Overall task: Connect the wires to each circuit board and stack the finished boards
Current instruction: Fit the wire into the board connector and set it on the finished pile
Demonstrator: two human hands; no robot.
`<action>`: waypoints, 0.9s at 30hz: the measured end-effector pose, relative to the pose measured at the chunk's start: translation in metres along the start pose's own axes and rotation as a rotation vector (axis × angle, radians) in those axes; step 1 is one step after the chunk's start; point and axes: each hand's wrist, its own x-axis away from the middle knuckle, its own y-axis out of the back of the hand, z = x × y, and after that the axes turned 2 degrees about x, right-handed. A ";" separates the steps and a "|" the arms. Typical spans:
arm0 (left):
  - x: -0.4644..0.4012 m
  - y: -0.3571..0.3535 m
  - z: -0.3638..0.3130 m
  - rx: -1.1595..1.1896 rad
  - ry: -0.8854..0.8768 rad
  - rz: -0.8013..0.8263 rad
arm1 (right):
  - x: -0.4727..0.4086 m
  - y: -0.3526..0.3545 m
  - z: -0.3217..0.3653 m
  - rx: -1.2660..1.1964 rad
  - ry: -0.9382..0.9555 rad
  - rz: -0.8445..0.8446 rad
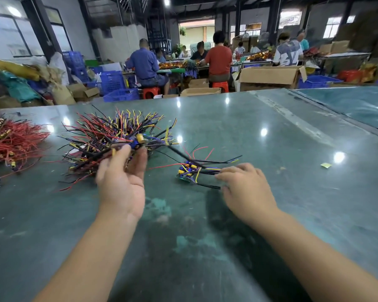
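Note:
My left hand (122, 177) is raised palm up and pinches a small wired circuit board (138, 141) between thumb and fingertips, just in front of a large heap of wired boards (105, 136) with red, black, yellow and purple leads. My right hand (246, 188) lies palm down on the table, its fingertips on the black and yellow wires of a small stack of boards (187, 171). A long black lead runs from the held board across to that stack.
A pile of red wires (11, 140) lies at the far left on the green glossy table (270, 149). A yellow scrap (326, 165) sits at the right. Beyond the table's far edge are cardboard boxes, blue crates and seated people working.

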 end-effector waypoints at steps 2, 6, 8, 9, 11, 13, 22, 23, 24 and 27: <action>0.008 -0.001 0.009 -0.013 0.158 0.057 | 0.001 0.002 0.002 -0.216 -0.048 -0.091; 0.012 -0.002 0.016 0.095 0.314 0.012 | 0.008 0.007 0.000 -0.547 -0.378 -0.074; 0.008 0.000 0.015 0.144 0.301 -0.025 | 0.012 0.008 -0.005 -0.511 -0.465 -0.157; 0.008 0.001 0.014 0.151 0.296 -0.031 | 0.013 0.012 -0.004 -0.556 -0.465 -0.184; 0.010 0.002 0.017 0.113 0.313 -0.007 | 0.014 0.017 0.000 -0.734 -0.330 -0.111; 0.016 0.001 0.023 0.037 0.352 0.053 | 0.017 0.016 0.009 -0.801 -0.106 0.114; 0.043 0.001 0.054 -0.224 0.518 0.282 | 0.012 0.009 0.023 -1.543 -0.230 0.045; 0.043 0.001 0.055 -0.234 0.512 0.304 | 0.013 0.011 0.023 -1.603 -0.269 0.024; 0.043 0.002 0.055 -0.245 0.505 0.315 | 0.013 0.011 0.021 -1.660 -0.298 0.012; 0.040 0.003 0.054 -0.276 0.503 0.303 | 0.012 0.010 0.020 -1.790 -0.388 0.036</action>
